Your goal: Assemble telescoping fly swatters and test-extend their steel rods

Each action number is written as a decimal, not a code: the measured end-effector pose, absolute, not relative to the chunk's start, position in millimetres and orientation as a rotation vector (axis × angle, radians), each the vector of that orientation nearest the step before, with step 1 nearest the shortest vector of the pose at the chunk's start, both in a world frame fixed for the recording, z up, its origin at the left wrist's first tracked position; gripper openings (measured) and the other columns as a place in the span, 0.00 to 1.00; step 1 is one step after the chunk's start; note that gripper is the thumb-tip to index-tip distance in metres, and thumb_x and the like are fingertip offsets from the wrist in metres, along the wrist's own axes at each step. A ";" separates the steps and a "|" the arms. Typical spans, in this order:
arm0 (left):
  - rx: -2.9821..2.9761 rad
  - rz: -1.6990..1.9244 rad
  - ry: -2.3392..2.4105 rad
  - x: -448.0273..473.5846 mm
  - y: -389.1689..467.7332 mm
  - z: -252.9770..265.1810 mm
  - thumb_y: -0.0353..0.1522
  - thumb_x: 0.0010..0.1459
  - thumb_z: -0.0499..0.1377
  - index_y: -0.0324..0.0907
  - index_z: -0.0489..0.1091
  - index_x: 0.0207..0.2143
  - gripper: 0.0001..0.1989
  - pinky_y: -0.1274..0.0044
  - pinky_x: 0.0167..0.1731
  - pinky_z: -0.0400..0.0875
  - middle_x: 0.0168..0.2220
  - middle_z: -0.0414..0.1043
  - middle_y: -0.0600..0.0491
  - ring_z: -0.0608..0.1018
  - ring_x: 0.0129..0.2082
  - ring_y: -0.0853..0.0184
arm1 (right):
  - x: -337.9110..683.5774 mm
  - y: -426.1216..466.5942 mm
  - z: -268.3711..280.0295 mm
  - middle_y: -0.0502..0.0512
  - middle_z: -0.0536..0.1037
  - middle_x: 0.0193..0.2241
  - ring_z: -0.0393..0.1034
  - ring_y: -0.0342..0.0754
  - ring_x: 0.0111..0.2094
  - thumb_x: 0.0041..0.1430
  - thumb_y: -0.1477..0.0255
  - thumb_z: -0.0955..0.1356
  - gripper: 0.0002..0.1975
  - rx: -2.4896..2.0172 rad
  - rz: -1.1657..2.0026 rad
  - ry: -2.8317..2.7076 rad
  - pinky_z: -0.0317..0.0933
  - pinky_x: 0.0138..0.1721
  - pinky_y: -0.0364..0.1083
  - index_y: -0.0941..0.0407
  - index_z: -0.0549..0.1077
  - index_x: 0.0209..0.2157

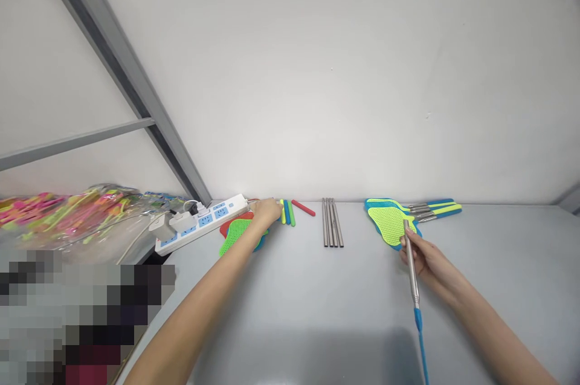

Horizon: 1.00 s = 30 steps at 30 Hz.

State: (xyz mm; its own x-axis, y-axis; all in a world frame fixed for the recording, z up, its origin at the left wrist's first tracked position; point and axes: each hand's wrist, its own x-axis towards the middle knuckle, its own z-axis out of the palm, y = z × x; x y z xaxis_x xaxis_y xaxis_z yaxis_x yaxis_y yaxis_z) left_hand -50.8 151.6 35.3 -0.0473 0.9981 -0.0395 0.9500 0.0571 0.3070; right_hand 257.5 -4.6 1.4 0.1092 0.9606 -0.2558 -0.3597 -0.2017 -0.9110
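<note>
My right hand is closed round the metal tube of a fly swatter. Its thin blue plastic part points down toward me, seen nearly edge-on. Over at the left, my left hand reaches to a row of coloured handles, beside a yellow handle, a blue handle and a green handle. Its fingers are mostly hidden, so I cannot tell whether it grips one. Below that forearm lie loose swatter heads, a green one on top of a red one.
A red handle lies apart, left of several metal tubes. Stacked swatters with a yellow-green head rest at the right. A power strip with plugs, bagged colourful items and a white wall border the grey table.
</note>
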 end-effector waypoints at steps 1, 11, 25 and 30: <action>1.934 0.314 2.101 -51.5 149.1 39.7 0.34 0.54 0.51 0.38 0.61 0.45 0.15 0.68 0.37 0.66 0.44 0.63 0.48 0.70 0.39 0.65 | 256.1 -4.2 0.8 0.46 0.58 0.17 0.54 0.39 0.19 0.48 0.61 0.66 0.12 -1.176 1.387 -0.707 0.57 0.21 0.40 0.56 0.67 0.21; 1.503 0.649 1.462 -49.7 71.6 72.5 0.39 0.52 0.49 0.38 0.64 0.26 0.13 0.77 0.27 0.64 0.25 0.71 0.51 0.72 0.26 0.67 | 235.2 3.4 14.4 0.45 0.58 0.18 0.52 0.35 0.15 0.47 0.61 0.66 0.15 -1.191 1.400 -0.791 0.49 0.15 0.38 0.57 0.62 0.20; 1.004 1.101 0.928 -19.8 28.9 33.6 0.39 0.48 0.56 0.38 0.62 0.39 0.17 0.82 0.25 0.60 0.36 0.70 0.48 0.71 0.27 0.74 | 151.8 -4.2 17.5 0.43 0.59 0.13 0.46 0.33 0.11 0.51 0.61 0.63 0.14 -0.969 2.040 -1.078 0.38 0.13 0.37 0.59 0.67 0.27; 0.984 1.120 0.908 -23.4 24.9 29.9 0.39 0.49 0.55 0.39 0.65 0.37 0.15 0.81 0.27 0.61 0.34 0.69 0.50 0.71 0.30 0.71 | 141.4 -9.5 10.4 0.42 0.55 0.12 0.47 0.34 0.11 0.51 0.63 0.63 0.12 -0.861 2.188 -0.961 0.40 0.14 0.38 0.59 0.68 0.30</action>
